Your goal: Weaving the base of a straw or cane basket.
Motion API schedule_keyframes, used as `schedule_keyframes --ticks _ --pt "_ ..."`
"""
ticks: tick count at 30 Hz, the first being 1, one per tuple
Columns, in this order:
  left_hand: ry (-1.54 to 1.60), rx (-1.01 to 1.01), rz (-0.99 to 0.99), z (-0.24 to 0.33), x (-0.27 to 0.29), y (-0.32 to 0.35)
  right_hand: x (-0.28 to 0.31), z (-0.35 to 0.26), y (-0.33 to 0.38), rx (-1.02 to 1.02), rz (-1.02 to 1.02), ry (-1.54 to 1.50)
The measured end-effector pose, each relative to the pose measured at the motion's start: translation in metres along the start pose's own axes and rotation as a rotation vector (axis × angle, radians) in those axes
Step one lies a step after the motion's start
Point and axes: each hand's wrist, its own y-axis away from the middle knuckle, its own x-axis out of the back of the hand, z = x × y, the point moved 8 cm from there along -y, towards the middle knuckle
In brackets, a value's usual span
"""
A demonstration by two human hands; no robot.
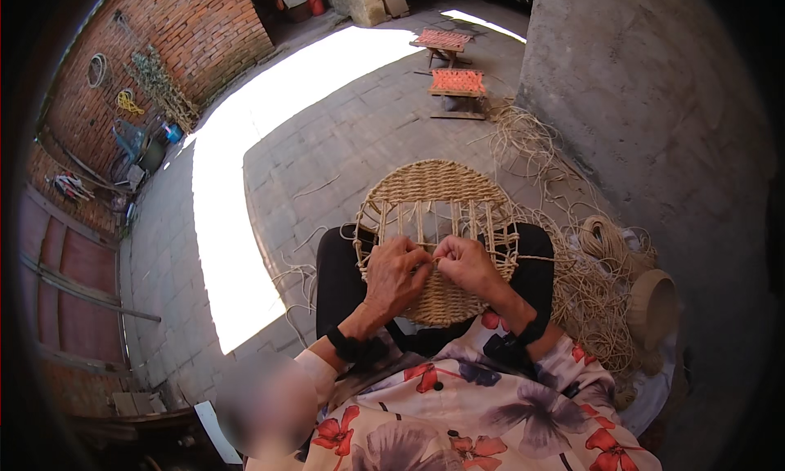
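Note:
A rounded woven cord panel point(441, 183) rests across my lap on dark trousers. Tight straw-coloured weave fills its far and near ends, while bare lengthwise cords span the gap between. Over that gap, my left hand point(396, 273) is closed, its thumb and fingertips pinched at a thin cord. My right hand point(468, 266) meets it fingertip to fingertip, also pinching the cord; the exact grip is partly hidden by the fingers. From the panel's right side a strand of cord point(536, 258) runs toward a tangled cord heap point(585, 283).
Beside the heap are a coiled cord bundle point(603, 238) and a round tan container point(654, 307). Two low stools with orange woven seats point(458, 82) stand ahead. A grey wall point(638, 87) rises on the right; loose strands lie on the paving left of my knees.

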Motion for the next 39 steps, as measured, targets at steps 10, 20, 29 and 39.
schedule_keyframes --ticks 10,20,29,39 --pt "0.097 -0.035 0.077 -0.004 0.001 0.001 0.009 -0.011 0.007 0.078 0.127 0.215" --pt "0.046 -0.115 0.143 0.002 0.005 0.0 0.007 -0.006 0.008 -0.185 0.022 -0.149" --pt "0.085 -0.11 0.109 0.003 -0.001 -0.002 0.005 -0.005 0.008 -0.176 -0.054 -0.23" --pt "0.124 -0.009 0.116 -0.006 0.001 -0.002 0.016 -0.007 0.024 -0.069 -0.022 -0.485"
